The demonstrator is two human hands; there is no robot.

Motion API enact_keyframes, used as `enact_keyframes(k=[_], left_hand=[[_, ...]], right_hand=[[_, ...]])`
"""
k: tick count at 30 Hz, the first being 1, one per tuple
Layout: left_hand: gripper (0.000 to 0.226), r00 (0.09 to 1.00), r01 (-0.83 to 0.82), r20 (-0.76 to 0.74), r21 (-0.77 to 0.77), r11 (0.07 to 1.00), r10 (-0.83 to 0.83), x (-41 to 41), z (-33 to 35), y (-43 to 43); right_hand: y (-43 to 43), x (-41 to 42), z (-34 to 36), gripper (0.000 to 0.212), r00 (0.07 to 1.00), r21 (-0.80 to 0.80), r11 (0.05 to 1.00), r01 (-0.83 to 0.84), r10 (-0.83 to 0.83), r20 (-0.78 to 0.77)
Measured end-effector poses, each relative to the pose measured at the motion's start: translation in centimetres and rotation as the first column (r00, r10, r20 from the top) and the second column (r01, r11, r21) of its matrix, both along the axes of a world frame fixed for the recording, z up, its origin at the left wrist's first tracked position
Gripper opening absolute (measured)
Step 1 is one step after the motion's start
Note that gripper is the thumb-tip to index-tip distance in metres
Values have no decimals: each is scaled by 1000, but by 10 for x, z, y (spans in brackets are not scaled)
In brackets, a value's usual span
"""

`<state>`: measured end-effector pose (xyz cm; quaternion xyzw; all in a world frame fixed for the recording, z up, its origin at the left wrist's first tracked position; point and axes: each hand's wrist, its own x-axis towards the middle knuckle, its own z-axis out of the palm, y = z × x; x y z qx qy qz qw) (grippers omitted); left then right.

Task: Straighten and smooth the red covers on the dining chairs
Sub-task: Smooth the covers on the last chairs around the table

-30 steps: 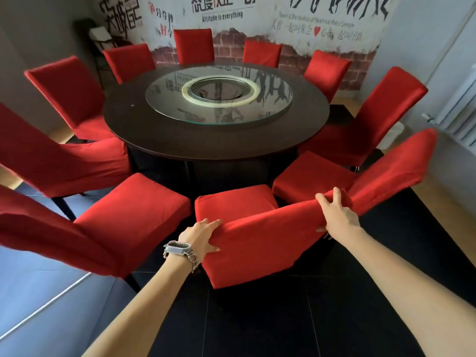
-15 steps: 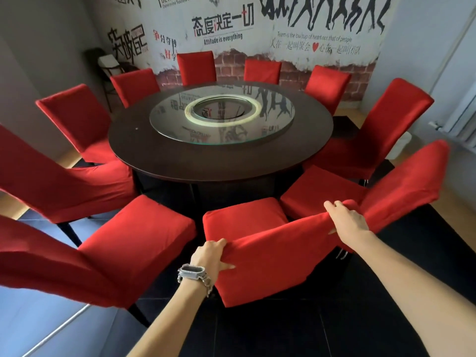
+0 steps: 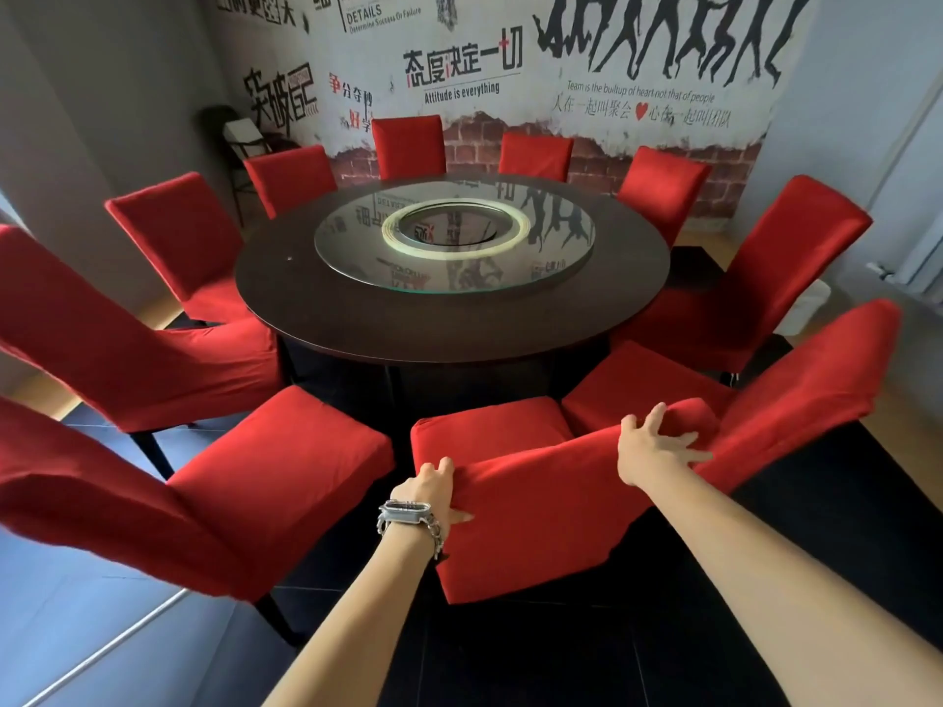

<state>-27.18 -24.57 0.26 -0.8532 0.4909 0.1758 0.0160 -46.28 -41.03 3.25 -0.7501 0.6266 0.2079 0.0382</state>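
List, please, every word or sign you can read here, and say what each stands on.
All on the white printed wall mural:
"Attitude is everything"
"态度决定一切"
"DETAILS"
"Determine Success Or Failure"
"Team is the builtup of heart not that of people"
"突破自己"
Other Chinese lines: too blurred to read.
Round glass turntable: reflected lettering, mirrored, unreadable.

The wall (image 3: 510, 23) has big painted words. One line says "Attitude is everything", under the Chinese words 态度决定一切. Up high it says "DETAILS Determine Success Or Failure". On the right: "Team is the builtup of heart not that of people".
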Motion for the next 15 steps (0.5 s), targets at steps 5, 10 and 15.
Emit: enact_keyframes(k=[5, 10, 15], left_hand=[[111, 988, 79, -136, 26, 997, -74, -4, 6, 23], [116, 976, 50, -215, 82, 995, -32, 25, 18, 66], [100, 985, -33, -162, 101, 994, 49, 94, 27, 130]], right_hand=[[23, 34, 20, 66, 875, -109, 895, -432, 387, -290], [66, 89, 29, 54, 794, -129, 788, -602, 575, -198], [120, 150, 29, 49, 799, -119, 790, -601, 593, -96]])
